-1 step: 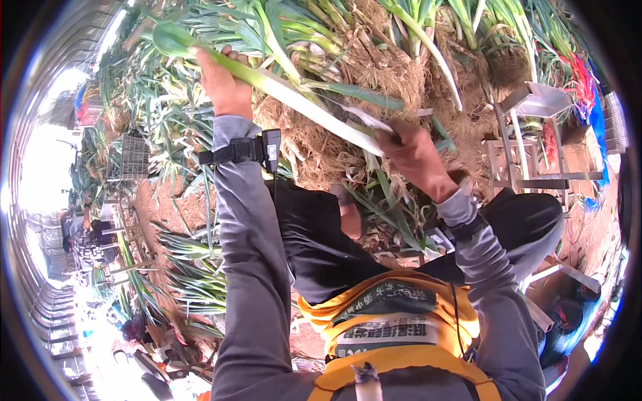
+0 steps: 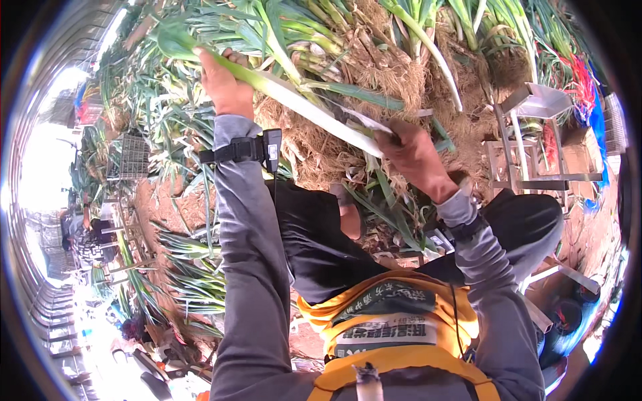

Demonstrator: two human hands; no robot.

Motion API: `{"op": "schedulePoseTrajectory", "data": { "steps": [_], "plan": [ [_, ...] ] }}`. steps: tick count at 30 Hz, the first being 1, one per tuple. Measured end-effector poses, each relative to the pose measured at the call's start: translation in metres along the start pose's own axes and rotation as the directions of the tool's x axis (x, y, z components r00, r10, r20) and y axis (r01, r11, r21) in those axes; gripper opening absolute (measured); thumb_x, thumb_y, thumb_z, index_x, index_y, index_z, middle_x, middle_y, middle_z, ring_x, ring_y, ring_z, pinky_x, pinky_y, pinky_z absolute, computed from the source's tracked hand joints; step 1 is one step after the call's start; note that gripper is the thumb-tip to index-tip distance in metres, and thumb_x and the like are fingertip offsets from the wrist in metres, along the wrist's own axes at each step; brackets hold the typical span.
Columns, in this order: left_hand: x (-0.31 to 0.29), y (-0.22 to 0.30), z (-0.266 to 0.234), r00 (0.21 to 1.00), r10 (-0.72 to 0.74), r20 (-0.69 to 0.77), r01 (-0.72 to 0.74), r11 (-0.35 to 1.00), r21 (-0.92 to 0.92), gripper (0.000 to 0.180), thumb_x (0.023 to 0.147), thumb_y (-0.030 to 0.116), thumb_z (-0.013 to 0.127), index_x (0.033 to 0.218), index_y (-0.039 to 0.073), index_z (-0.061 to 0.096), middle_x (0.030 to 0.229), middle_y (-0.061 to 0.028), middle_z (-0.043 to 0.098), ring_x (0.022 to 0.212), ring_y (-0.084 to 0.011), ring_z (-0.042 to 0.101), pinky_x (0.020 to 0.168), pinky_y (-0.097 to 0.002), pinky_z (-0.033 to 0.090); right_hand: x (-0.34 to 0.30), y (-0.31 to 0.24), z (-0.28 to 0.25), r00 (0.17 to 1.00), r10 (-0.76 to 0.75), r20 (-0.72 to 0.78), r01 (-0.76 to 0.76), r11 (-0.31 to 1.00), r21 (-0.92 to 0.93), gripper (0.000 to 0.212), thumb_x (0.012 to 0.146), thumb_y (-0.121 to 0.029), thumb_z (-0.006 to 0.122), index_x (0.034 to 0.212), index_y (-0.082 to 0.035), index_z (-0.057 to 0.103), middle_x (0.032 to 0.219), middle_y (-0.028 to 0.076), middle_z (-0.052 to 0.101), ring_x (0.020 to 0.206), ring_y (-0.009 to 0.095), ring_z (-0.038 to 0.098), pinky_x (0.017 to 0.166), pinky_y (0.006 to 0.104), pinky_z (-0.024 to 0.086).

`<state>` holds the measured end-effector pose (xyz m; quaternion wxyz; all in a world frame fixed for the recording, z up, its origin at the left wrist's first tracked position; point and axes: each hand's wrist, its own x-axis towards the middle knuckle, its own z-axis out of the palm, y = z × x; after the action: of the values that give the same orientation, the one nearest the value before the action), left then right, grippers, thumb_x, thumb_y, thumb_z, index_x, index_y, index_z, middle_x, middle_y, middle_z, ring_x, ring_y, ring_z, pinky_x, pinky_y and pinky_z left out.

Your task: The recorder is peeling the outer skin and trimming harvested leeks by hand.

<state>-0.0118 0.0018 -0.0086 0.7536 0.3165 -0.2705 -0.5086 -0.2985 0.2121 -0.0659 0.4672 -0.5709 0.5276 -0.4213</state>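
Observation:
A long leek [image 2: 309,107] lies slantwise across both hands, its green top at the upper left and its white end at the lower right. My left hand [image 2: 226,83] is closed round the green part. Closed at the white end is my right hand [image 2: 413,152], its fingertips partly hidden. Beside the leek, a thin pale strip [image 2: 364,119] sticks out of the right hand; I cannot tell whether it is a blade or peeled skin. Under the leek lies a heap of brown roots [image 2: 304,150].
More leeks with roots [image 2: 381,67] are piled along the far side. A metal stand [image 2: 545,100] is at the right, near a blue sheet [image 2: 597,134]. Trimmed leeks [image 2: 190,264] lie on the ground at left, past a wire crate [image 2: 128,158]. Loose leaves [image 2: 394,207] lie by my feet.

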Motion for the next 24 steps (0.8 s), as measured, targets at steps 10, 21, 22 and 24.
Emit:
{"op": "schedulePoseTrajectory", "data": {
  "steps": [10, 21, 22, 24],
  "plan": [
    [-0.004, -0.002, 0.008, 0.917, 0.06, 0.395, 0.031, 0.975, -0.22, 0.044, 0.098, 0.048, 0.056, 0.125, 0.013, 0.051, 0.081, 0.0001, 0.055, 0.064, -0.011, 0.047, 0.059, -0.0282, 0.042, -0.001, 0.131, -0.01, 0.871, -0.266, 0.414, 0.471, 0.691, -0.548, 0.032, 0.097, -0.023, 0.061, 0.118, 0.002, 0.065, 0.084, 0.013, 0.07, 0.056, 0.014, 0.066, 0.045, 0.0262, 0.052],
    [-0.026, -0.007, 0.032, 0.93, 0.076, 0.36, 0.005, 0.976, -0.219, 0.052, 0.097, 0.049, 0.055, 0.131, 0.009, 0.053, 0.078, 0.0001, 0.057, 0.06, -0.0118, 0.045, 0.058, -0.0286, 0.04, 0.041, -0.044, -0.005, 0.934, 0.015, 0.358, -0.031, 0.999, 0.039, 0.025, 0.094, -0.011, 0.061, 0.112, 0.006, 0.067, 0.082, 0.014, 0.07, 0.062, 0.015, 0.069, 0.055, 0.0273, 0.054],
    [-0.026, -0.008, 0.033, 0.935, 0.086, 0.343, -0.005, 0.973, -0.231, 0.053, 0.097, 0.049, 0.055, 0.132, 0.009, 0.053, 0.077, 0.0003, 0.056, 0.061, -0.012, 0.046, 0.058, -0.0286, 0.04, 0.041, -0.043, -0.005, 0.934, 0.031, 0.356, -0.058, 0.996, 0.067, 0.025, 0.093, -0.009, 0.061, 0.112, 0.006, 0.067, 0.081, 0.013, 0.069, 0.062, 0.015, 0.069, 0.056, 0.0279, 0.054],
    [-0.025, -0.008, 0.033, 0.93, 0.063, 0.361, 0.034, 0.966, -0.257, 0.054, 0.097, 0.049, 0.056, 0.132, 0.008, 0.053, 0.076, -0.0004, 0.057, 0.061, -0.013, 0.048, 0.058, -0.0292, 0.041, 0.04, -0.039, -0.001, 0.934, 0.046, 0.355, -0.086, 0.992, 0.096, 0.025, 0.091, -0.008, 0.06, 0.111, 0.007, 0.067, 0.079, 0.013, 0.068, 0.063, 0.016, 0.069, 0.057, 0.0285, 0.054]
  ]
}}
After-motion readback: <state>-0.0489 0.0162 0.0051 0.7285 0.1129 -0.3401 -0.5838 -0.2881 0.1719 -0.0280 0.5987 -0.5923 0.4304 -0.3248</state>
